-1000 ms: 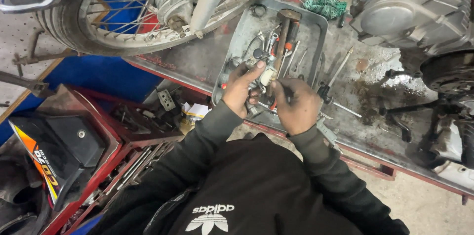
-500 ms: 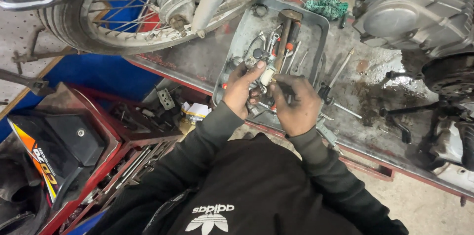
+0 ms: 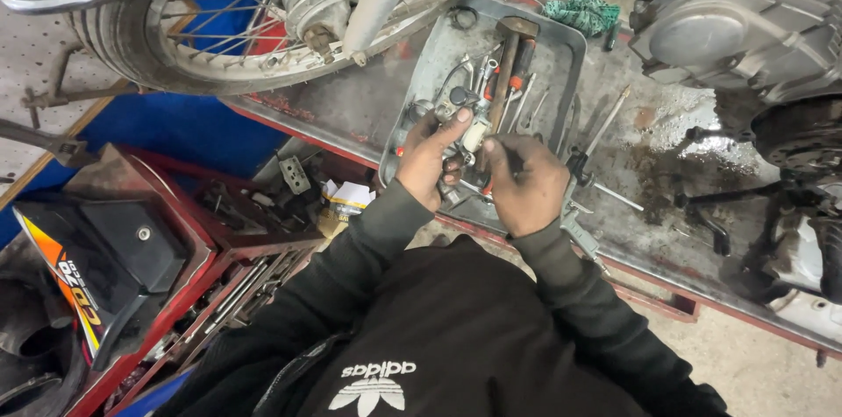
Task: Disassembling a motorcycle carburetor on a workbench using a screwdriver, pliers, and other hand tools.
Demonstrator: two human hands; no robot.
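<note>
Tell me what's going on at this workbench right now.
A person in a black sweatshirt leans over a grimy metal bench. Both hands meet over a grey tray of tools: the left hand and right hand grip a small metal part between them. A hammer lies in the tray. A motorbike wheel and an engine flank it.

Both arms reach forward, elbows bent. Left hand (image 3: 431, 161) curled, thumb raised. Right hand (image 3: 524, 182) fisted, knuckles up, just beside the left.
</note>
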